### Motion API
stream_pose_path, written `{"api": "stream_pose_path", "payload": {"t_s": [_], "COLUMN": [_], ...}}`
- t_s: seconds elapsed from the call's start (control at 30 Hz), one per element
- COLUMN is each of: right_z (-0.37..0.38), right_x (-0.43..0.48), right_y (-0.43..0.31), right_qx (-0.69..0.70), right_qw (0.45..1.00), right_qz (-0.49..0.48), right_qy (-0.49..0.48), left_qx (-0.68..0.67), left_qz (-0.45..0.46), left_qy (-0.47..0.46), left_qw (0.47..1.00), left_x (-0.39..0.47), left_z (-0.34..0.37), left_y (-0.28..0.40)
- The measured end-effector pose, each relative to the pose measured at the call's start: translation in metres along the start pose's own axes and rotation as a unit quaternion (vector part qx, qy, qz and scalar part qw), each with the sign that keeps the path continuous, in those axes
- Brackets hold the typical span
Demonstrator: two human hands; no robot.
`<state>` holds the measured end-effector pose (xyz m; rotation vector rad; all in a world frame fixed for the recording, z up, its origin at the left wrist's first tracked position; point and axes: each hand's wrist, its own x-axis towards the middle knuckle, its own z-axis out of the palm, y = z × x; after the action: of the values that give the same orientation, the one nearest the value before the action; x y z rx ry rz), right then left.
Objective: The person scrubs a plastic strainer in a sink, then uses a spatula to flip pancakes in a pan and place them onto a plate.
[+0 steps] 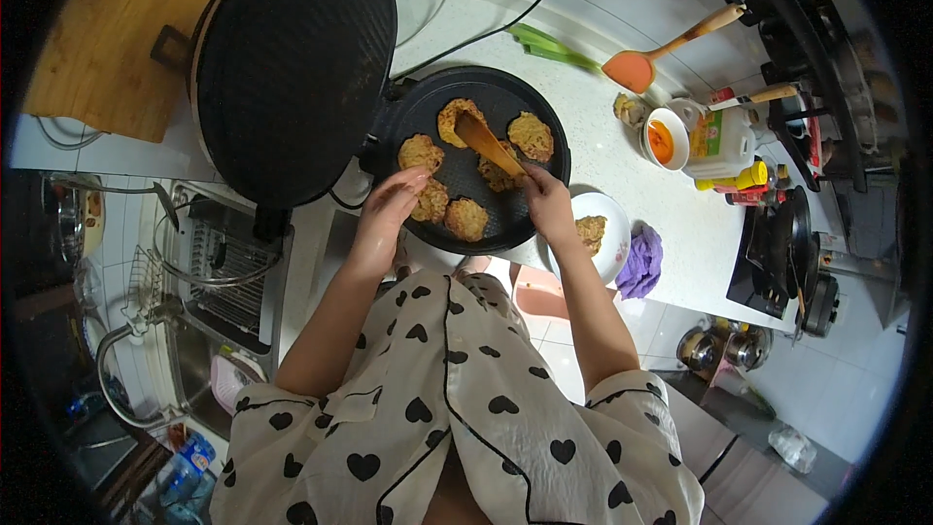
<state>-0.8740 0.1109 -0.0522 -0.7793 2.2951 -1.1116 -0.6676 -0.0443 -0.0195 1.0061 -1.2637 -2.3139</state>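
My right hand (pixel 548 200) grips a wooden spatula (pixel 490 144) by its handle end. The blade slants over the patties in the black electric griddle (pixel 503 222), its tip at a browned patty (pixel 453 117) near the back. Part of another patty (pixel 496 173) is hidden under the spatula. My left hand (pixel 386 213) is at the griddle's left rim, holding nothing, with its fingertips beside two patties (pixel 420 153) (pixel 431 202). Whether they touch is unclear. More patties lie at the front (pixel 466 219) and right (pixel 531 137). The griddle's ridged lid (pixel 291 73) stands raised to the left.
A white plate (pixel 616 219) bearing one patty (pixel 590 233) sits right of the griddle, partly behind my right forearm, beside a purple cloth (pixel 640 262). A power cord (pixel 503 33) crosses the counter behind. A bowl (pixel 667 138) and bottles line the right wall. A sink (pixel 193 364) is left.
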Motion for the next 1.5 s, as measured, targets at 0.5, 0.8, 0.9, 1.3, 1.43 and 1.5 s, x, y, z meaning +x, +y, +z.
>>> {"api": "stream_pose_path", "payload": {"t_s": [0.5,0.8,0.9,1.3,1.43,1.5], "right_z": [-0.06,-0.064,-0.062,-0.12,-0.112,-0.101], "right_x": [-0.045,-0.078,-0.078,-0.049,-0.053,-0.058], "right_y": [0.007,0.029,0.032,0.019,0.02,0.022], "right_qx": [0.031,0.148,0.151,-0.051,-0.027,0.05], "right_qw": [0.997,0.977,0.977,0.992,0.988,0.976], "right_qz": [0.061,0.152,0.149,0.085,0.153,0.211], "right_qy": [0.047,0.023,0.026,0.074,0.01,0.019], "left_qx": [0.007,0.016,0.019,0.014,0.012,0.006], "left_qz": [-0.006,-0.008,-0.012,-0.006,0.0,0.001], "left_qy": [-0.025,-0.052,-0.042,-0.012,-0.011,-0.011], "left_qw": [1.0,0.998,0.999,1.0,1.0,1.0], "left_x": [0.004,0.01,0.011,0.018,0.017,0.015], "left_z": [0.01,0.025,0.022,0.018,0.015,0.013], "left_y": [-0.008,-0.006,-0.007,0.001,0.004,0.002]}}
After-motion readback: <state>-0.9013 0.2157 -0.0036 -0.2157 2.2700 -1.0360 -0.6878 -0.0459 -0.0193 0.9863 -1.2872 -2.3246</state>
